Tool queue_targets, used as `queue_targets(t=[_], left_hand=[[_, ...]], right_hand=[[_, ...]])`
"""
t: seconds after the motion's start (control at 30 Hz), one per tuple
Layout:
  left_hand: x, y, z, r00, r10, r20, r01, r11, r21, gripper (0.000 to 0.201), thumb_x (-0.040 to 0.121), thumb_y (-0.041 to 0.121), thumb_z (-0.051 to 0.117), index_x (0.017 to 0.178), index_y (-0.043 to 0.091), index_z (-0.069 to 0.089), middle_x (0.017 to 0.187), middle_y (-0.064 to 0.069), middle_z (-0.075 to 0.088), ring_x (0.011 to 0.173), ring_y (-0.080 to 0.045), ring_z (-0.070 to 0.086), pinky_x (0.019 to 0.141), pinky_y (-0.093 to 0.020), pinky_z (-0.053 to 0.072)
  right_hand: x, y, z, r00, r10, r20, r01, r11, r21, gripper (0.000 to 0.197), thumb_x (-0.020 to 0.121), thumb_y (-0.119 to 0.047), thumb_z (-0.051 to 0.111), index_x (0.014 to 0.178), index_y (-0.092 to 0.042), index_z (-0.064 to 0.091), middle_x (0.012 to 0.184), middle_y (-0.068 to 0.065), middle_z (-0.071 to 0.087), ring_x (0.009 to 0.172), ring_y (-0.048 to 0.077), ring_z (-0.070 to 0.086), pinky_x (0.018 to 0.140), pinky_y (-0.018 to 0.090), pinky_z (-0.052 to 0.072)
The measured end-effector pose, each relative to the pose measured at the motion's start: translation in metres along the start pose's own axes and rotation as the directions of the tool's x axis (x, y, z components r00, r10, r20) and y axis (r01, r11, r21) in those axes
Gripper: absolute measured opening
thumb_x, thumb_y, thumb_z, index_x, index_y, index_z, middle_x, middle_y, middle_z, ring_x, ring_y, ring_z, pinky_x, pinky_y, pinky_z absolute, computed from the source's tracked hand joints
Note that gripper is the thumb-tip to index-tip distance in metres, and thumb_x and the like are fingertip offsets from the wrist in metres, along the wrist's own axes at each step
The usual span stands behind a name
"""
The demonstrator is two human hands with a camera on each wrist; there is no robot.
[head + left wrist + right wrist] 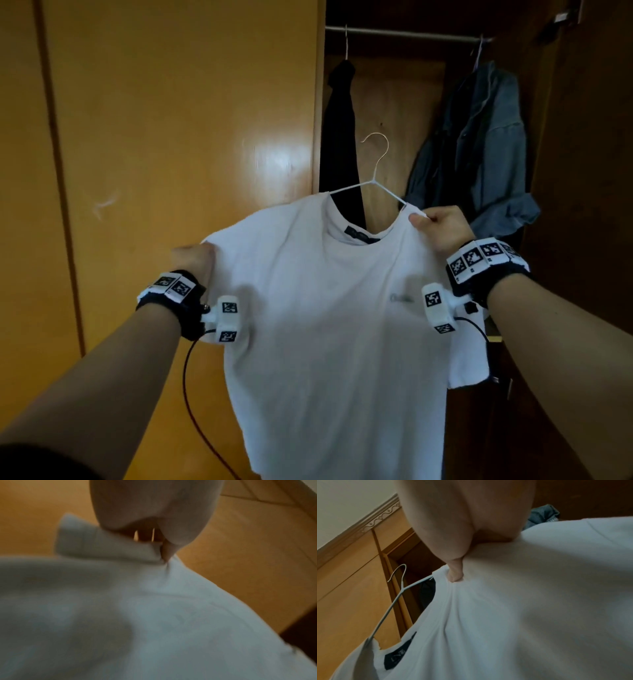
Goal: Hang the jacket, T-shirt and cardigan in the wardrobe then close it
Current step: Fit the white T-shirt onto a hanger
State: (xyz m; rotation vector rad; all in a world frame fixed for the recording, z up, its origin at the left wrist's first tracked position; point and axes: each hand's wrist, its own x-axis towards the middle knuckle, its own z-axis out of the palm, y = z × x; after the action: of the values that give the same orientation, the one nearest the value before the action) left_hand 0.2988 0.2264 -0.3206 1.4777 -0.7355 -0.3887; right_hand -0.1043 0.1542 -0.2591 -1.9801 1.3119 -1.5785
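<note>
Head view: both hands hold up a white T-shirt [329, 308] on a white wire hanger [375, 174] before the open wardrobe [582, 137], left hand [191, 262] pinching 1 shoulder, right hand [442, 228] gripping the other with the hanger arm. Behind, a black cardigan [340, 137] and denim jacket [479, 147] hang on the rail [404, 34]

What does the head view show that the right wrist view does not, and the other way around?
Only the head view shows the left hand gripping the T-shirt's shoulder, the rail, and the black garment hanging from it.

Only the right wrist view shows the carved trim along the wardrobe's top and the thumb pressed into the fabric beside the collar.

Both show the white T-shirt on the wire hanger, the right hand gripping it, and the denim jacket.
</note>
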Motion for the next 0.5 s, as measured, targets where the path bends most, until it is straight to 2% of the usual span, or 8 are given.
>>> queue_targets(t=[0.07,0.13,0.17,0.2,0.27,0.33,0.37,0.5], left_hand=[[-0.003,0.009,0.002,0.998,0.053,0.030,-0.055,0.995,0.086,0.021,0.090,0.021,0.055,0.098,0.005,0.066,0.106,-0.017,0.066,0.091,-0.033,0.061,0.073,-0.035,0.047],[-0.007,0.023,0.007,0.980,0.195,0.043,-0.199,0.973,0.117,0.039,0.082,0.027,0.055,0.115,0.012,0.067,0.122,-0.013,0.067,0.108,-0.034,0.062,0.094,-0.041,0.051],[-0.012,0.032,0.012,0.945,0.308,0.106,-0.319,0.942,0.106,0.045,0.083,0.026,0.055,0.126,0.015,0.064,0.128,-0.009,0.065,0.114,-0.030,0.061,0.100,-0.042,0.049],[-0.020,0.041,0.019,0.883,0.418,0.215,-0.444,0.892,0.087,0.044,0.089,0.024,0.056,0.132,0.017,0.062,0.130,-0.004,0.064,0.114,-0.023,0.061,0.100,-0.038,0.050],[-0.040,0.057,0.032,0.699,0.538,0.471,-0.645,0.758,0.091,0.036,0.097,0.025,0.057,0.133,0.023,0.062,0.124,0.009,0.063,0.102,-0.004,0.061,0.086,-0.019,0.048],[-0.052,0.066,0.047,0.574,0.591,0.567,-0.758,0.645,0.096,0.026,0.099,0.024,0.057,0.121,0.018,0.068,0.106,0.016,0.061,0.079,0.011,0.057,0.070,-0.005,0.040],[-0.052,0.066,0.051,0.556,0.620,0.553,-0.780,0.620,0.090,0.021,0.099,0.021,0.056,0.112,0.015,0.072,0.093,0.015,0.059,0.068,0.013,0.053,0.064,-0.004,0.038],[-0.047,0.063,0.057,0.600,0.640,0.480,-0.737,0.676,0.020,0.021,0.099,0.019,0.057,0.092,0.009,0.074,0.063,0.027,0.050,0.050,0.014,0.050,0.051,-0.004,0.036]], right_hand=[[0.003,-0.001,0.001,1.000,-0.003,0.025,0.003,1.000,-0.005,0.055,0.091,-0.020,0.062,0.038,-0.024,0.054,0.041,-0.010,0.041,0.049,0.013,0.038,0.054,0.027,0.033],[0.005,-0.002,0.004,0.999,-0.004,0.037,0.004,1.000,-0.007,0.052,0.091,-0.021,0.063,0.040,-0.022,0.052,0.045,-0.009,0.042,0.051,0.014,0.040,0.057,0.027,0.034],[0.007,-0.001,0.007,0.999,-0.016,0.048,0.016,1.000,-0.007,0.051,0.090,-0.021,0.063,0.041,-0.021,0.051,0.048,-0.006,0.041,0.052,0.014,0.040,0.058,0.028,0.034],[0.009,-0.001,0.010,0.998,-0.030,0.059,0.030,1.000,-0.006,0.050,0.090,-0.022,0.064,0.042,-0.020,0.050,0.050,-0.004,0.040,0.052,0.015,0.039,0.058,0.029,0.034],[0.010,-0.002,0.017,0.994,-0.051,0.092,0.052,0.999,-0.012,0.044,0.089,-0.025,0.064,0.048,-0.014,0.051,0.055,0.002,0.041,0.055,0.018,0.040,0.057,0.030,0.034],[0.012,-0.004,0.022,0.989,-0.068,0.128,0.071,0.997,-0.022,0.042,0.088,-0.029,0.064,0.061,0.001,0.057,0.060,0.007,0.043,0.057,0.019,0.042,0.057,0.031,0.035],[0.012,-0.004,0.023,0.987,-0.069,0.143,0.074,0.997,-0.025,0.041,0.089,-0.029,0.064,0.065,0.004,0.059,0.061,0.008,0.045,0.058,0.019,0.043,0.057,0.031,0.036],[0.006,-0.007,0.013,0.969,-0.080,0.233,0.081,0.997,0.005,0.030,0.092,-0.021,0.066,0.083,0.007,0.070,0.067,0.006,0.061,0.059,0.015,0.056,0.057,0.025,0.045]])
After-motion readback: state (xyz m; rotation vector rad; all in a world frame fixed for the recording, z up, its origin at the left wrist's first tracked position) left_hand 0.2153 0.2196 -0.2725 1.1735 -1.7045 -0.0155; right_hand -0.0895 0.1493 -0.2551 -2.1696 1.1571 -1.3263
